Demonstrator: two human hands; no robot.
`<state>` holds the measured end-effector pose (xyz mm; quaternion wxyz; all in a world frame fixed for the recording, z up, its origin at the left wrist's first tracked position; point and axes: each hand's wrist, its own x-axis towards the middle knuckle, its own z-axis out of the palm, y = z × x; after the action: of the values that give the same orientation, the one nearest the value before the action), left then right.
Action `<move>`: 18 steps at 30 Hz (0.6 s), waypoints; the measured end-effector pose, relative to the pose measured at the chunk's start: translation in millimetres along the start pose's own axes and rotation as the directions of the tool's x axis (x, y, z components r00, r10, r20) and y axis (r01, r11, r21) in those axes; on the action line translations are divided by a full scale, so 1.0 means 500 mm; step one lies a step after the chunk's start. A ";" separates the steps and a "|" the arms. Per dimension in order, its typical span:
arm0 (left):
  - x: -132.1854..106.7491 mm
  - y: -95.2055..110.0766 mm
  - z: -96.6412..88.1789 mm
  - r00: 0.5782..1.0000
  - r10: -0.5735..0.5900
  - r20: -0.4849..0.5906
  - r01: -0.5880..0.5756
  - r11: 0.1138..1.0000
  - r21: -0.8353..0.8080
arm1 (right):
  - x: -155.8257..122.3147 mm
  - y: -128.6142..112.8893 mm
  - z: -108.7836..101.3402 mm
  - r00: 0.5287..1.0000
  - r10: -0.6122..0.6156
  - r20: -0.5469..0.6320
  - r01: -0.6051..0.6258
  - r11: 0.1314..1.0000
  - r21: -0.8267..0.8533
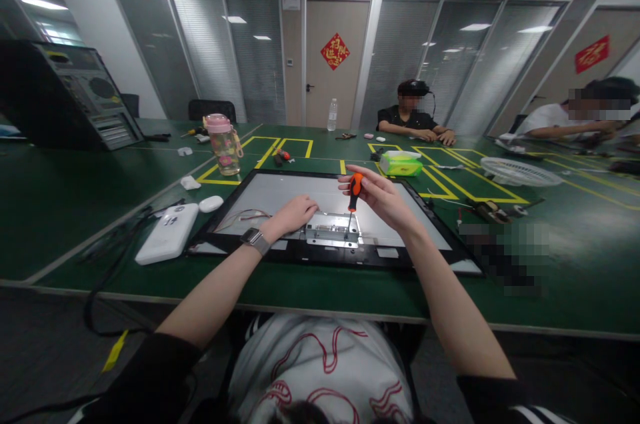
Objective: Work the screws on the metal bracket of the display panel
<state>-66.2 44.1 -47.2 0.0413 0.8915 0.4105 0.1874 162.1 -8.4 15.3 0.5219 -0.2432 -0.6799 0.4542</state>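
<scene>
My right hand point(377, 196) grips an orange and black screwdriver point(355, 192), held nearly upright. Its shaft points down onto the right part of a silver metal bracket point(327, 232). The bracket sits near the front edge of a flat monitor panel point(260, 192) with a black frame, lying on the table. My left hand point(294, 214) lies on the panel beside the bracket's left end, fingers loosely stretched and holding nothing I can see. Thin wires point(245, 215) run across the panel to the left of that hand.
Left of the panel are a white power bank point(169, 234), a round white case point(211, 203) and a pink-lidded bottle point(225, 147). A computer tower point(75, 94) stands farther left. Behind are a green tissue pack point(401, 163) and a white fan grille point(520, 171). Two people sit across the table.
</scene>
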 end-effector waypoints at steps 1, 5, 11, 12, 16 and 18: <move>0.000 -0.001 0.000 1.000 0.002 -0.002 -0.002 1.000 -0.002 | 0.000 0.000 -0.001 1.000 -0.004 0.002 0.004 1.000 -0.016; -0.001 -0.002 0.000 1.000 0.002 0.001 -0.002 1.000 0.006 | 0.000 0.007 -0.001 0.992 -0.092 -0.091 0.069 0.971 -0.228; -0.003 0.002 -0.002 1.000 -0.002 0.006 0.002 1.000 0.005 | -0.001 0.018 0.007 0.934 -0.291 -0.208 0.134 0.824 -0.550; -0.003 0.002 -0.003 1.000 -0.002 0.006 0.002 1.000 0.000 | 0.000 0.019 0.006 0.941 -0.280 -0.190 0.141 0.835 -0.532; -0.004 0.001 -0.002 1.000 0.000 -0.002 0.000 1.000 -0.002 | 0.003 0.021 -0.001 0.973 -0.186 -0.134 0.141 0.946 -0.292; -0.003 -0.001 -0.001 1.000 0.003 -0.002 -0.003 1.000 0.004 | 0.004 0.022 -0.003 0.978 -0.157 -0.139 0.122 0.966 -0.229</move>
<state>-67.7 43.1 -47.1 0.0386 0.8919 0.4097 0.1876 161.2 -1.2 6.8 0.5743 -0.2855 -0.6982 0.3182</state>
